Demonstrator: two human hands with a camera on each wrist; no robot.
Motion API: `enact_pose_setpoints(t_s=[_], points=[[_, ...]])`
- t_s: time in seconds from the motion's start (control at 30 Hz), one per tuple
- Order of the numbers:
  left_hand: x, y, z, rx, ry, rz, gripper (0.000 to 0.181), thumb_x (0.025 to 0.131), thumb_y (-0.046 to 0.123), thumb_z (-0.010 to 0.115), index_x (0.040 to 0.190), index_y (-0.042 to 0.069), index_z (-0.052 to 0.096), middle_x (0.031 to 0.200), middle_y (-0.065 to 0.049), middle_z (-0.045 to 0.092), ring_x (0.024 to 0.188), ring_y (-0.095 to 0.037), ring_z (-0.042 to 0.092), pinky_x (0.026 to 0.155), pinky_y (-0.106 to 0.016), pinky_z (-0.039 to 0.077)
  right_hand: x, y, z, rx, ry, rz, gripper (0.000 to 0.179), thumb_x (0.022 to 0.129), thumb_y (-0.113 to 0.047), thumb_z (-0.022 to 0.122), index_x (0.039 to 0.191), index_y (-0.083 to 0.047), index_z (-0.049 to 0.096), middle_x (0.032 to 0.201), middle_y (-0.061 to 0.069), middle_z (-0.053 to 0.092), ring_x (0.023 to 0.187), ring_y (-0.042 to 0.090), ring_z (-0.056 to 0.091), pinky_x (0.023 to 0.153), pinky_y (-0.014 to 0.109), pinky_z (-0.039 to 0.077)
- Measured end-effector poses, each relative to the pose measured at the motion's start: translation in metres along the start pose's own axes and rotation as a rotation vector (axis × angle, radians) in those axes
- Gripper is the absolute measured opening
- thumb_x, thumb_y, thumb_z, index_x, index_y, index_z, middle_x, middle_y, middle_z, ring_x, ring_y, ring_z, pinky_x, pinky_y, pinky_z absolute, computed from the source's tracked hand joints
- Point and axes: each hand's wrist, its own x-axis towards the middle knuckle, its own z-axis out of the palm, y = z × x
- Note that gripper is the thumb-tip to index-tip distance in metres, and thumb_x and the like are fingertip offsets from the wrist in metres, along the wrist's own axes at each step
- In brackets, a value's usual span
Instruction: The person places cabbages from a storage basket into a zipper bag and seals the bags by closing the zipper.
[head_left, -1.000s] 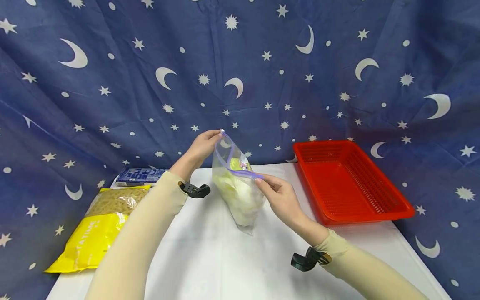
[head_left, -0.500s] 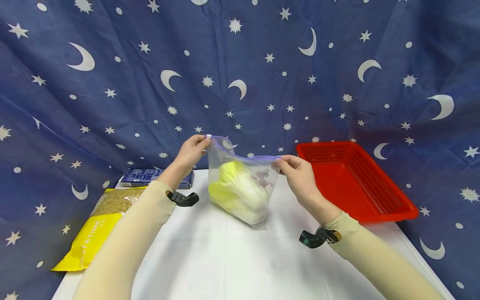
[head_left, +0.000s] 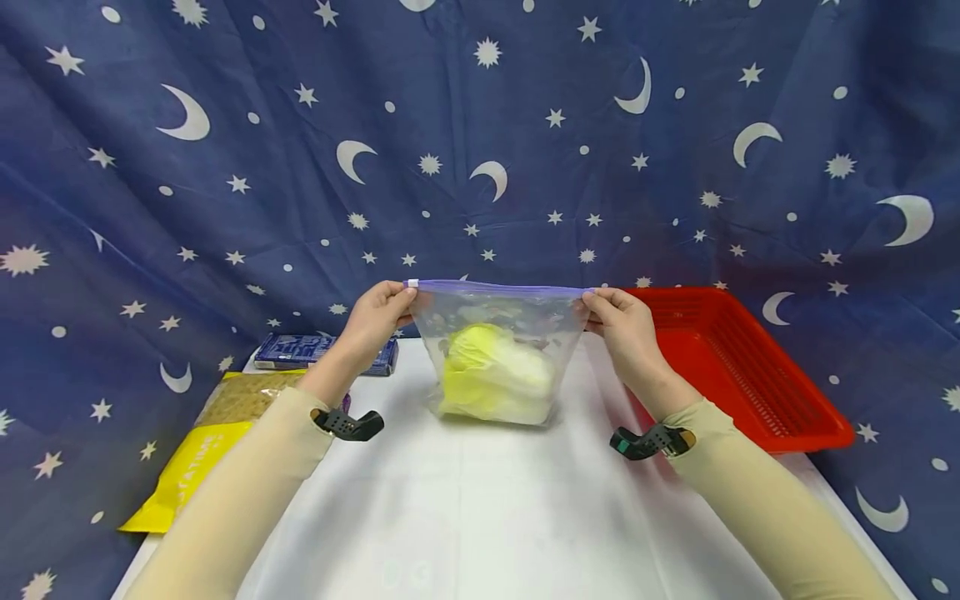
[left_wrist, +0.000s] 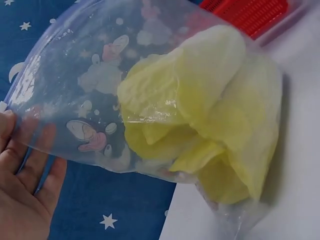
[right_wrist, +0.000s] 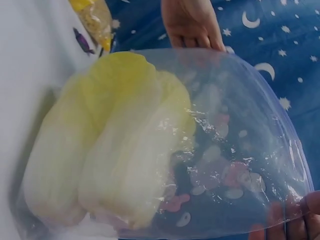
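Note:
A clear zip bag (head_left: 498,307) with a purple seal strip hangs upright over the table between both hands. Yellow-and-white napa cabbage (head_left: 491,375) fills its lower part; pale cartoon prints show on the plastic in the left wrist view. My left hand (head_left: 371,322) pinches the top left corner, right at the white slider (head_left: 412,283). At the top right corner my right hand (head_left: 630,333) pinches the strip between thumb and fingers. The strip runs nearly straight and level from one hand to the other. Behind the plastic, some fingers (left_wrist: 34,167) of the left hand show through.
To the right stands a red plastic basket (head_left: 712,375). A yellow pasta bag (head_left: 198,458) lies on the left, partly behind the left arm, with a blue box (head_left: 288,350) beyond it. A small purple-wrapped piece (right_wrist: 83,41) lies near the pasta. A star-patterned curtain (head_left: 480,108) hangs behind the table.
The bag's mouth, gaping and slanted a second ago, is now drawn straight and level. My right hand has moved right and up, my left hand left and slightly down.

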Motion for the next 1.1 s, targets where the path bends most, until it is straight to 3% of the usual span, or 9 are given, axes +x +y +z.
enact_pose_setpoints(t_s=[0.17, 0.5, 0.67, 0.83, 1.1], points=[[-0.010, -0.001, -0.001, -0.011, 0.001, 0.025, 0.030, 0.108, 0.031, 0.054, 0.120, 0.004, 0.056, 0.123, -0.012, 0.069, 0.114, -0.023, 0.062, 0.107, -0.039, 0.049, 0.007, 0.000, -0.004, 0.064, 0.014, 0.033, 0.019, 0.101, -0.017, 0.066, 0.111, -0.001, 0.063, 0.089, -0.001, 0.070, 0.086, 0.018, 0.063, 0.087, 0.028, 0.057], [-0.024, -0.003, 0.000, -0.040, -0.004, 0.088, 0.030, 0.107, 0.033, 0.054, 0.119, 0.005, 0.054, 0.121, -0.010, 0.070, 0.110, -0.021, 0.064, 0.103, -0.037, 0.051, 0.009, -0.003, -0.005, 0.019, 0.014, -0.016, 0.020, 0.101, -0.022, 0.066, 0.113, -0.006, 0.062, 0.099, 0.004, 0.067, 0.091, 0.020, 0.061, 0.085, 0.023, 0.056], [-0.027, -0.010, 0.002, -0.070, -0.015, 0.114, 0.028, 0.108, 0.030, 0.053, 0.118, 0.004, 0.054, 0.122, -0.011, 0.072, 0.109, -0.019, 0.066, 0.100, -0.034, 0.053, 0.012, 0.003, -0.006, -0.008, 0.012, -0.023, 0.017, 0.102, -0.020, 0.065, 0.112, -0.006, 0.062, 0.096, 0.001, 0.067, 0.088, 0.017, 0.063, 0.082, 0.022, 0.056], [-0.030, -0.015, 0.006, -0.081, -0.001, 0.099, 0.024, 0.108, 0.027, 0.053, 0.116, 0.004, 0.055, 0.121, -0.011, 0.073, 0.108, -0.017, 0.067, 0.097, -0.031, 0.054, 0.016, 0.011, -0.007, -0.031, -0.010, -0.020, 0.015, 0.103, -0.016, 0.064, 0.111, -0.003, 0.061, 0.091, -0.002, 0.068, 0.085, 0.013, 0.064, 0.082, 0.023, 0.056], [-0.033, -0.017, 0.007, -0.069, 0.048, 0.036, 0.031, 0.107, 0.029, 0.057, 0.119, 0.001, 0.059, 0.120, -0.012, 0.072, 0.105, -0.019, 0.067, 0.098, -0.033, 0.055, 0.019, 0.009, -0.010, -0.068, -0.048, 0.033, 0.024, 0.103, -0.022, 0.064, 0.115, -0.002, 0.061, 0.091, -0.004, 0.070, 0.088, 0.016, 0.064, 0.090, 0.026, 0.054]])
